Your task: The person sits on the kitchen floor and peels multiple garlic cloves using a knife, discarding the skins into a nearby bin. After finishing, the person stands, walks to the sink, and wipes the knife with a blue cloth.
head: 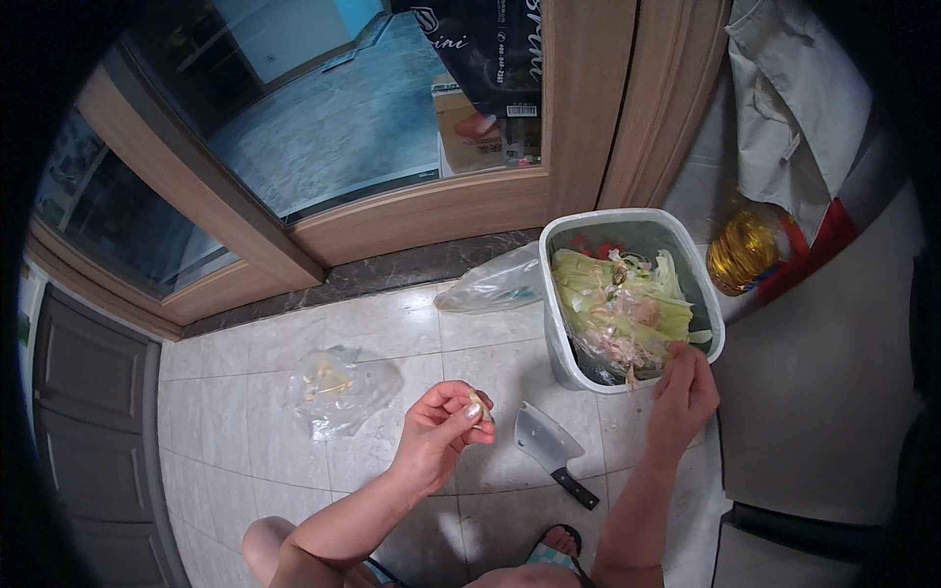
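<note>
My left hand (447,434) holds a small pale piece, likely a garlic clove (481,409), between thumb and fingers, above the tiled floor. Over the near right rim of a white plastic bin (559,360) is my right hand (687,386), fingertips pinched together; whether they hold a scrap cannot be told. Green leafy trimmings (665,294) and papery peelings (625,345) fill much of the bin. A cleaver (548,439) with a black handle lies on the floor between my hands. To the left, a clear plastic bag (331,400) bears several small pale pieces.
Another clear plastic bag (492,283) lies against the bin's left side. Behind stands a wood-framed glass door (426,213) above a dark stone sill. A large bottle of yellow oil (742,250) and a hanging pale cloth (794,110) are at right, near a grey appliance (809,404). My sandalled foot (560,542) is below the cleaver.
</note>
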A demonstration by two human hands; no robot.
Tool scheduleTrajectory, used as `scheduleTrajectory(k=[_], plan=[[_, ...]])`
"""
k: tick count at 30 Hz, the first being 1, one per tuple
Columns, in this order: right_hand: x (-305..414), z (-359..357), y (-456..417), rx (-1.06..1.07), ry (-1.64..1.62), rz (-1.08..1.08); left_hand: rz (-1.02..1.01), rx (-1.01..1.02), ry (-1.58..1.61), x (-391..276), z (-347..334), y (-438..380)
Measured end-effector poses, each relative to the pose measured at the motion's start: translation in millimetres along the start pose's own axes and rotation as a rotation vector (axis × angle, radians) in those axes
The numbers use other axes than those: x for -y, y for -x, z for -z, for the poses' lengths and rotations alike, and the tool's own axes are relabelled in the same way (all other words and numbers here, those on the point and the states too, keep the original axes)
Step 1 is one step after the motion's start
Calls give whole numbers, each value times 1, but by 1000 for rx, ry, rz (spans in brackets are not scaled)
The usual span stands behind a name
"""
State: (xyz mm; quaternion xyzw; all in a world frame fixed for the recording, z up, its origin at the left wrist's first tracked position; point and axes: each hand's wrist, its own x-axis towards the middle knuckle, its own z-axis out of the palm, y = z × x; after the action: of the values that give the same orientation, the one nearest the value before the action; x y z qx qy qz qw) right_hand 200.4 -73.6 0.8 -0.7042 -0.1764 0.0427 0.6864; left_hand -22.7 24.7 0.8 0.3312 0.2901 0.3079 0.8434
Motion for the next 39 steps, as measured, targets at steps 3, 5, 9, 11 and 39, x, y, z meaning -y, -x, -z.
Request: scheduleTrajectory(k=[3,5,9,11,39], plan=[[-4,-3,-17,-29,262,181,32,30,-64,3,0,-2],[-3,-4,-19,-51,386,250,55,40,-43,3,-1,-1],[1,-9,-4,48,428,321,110,34,-116,3,2,1],[3,-12,9,152,395,399,84,37,-159,6,2,1],[16,-38,79,774,227,479,-47,-24,-232,14,-2,7]])
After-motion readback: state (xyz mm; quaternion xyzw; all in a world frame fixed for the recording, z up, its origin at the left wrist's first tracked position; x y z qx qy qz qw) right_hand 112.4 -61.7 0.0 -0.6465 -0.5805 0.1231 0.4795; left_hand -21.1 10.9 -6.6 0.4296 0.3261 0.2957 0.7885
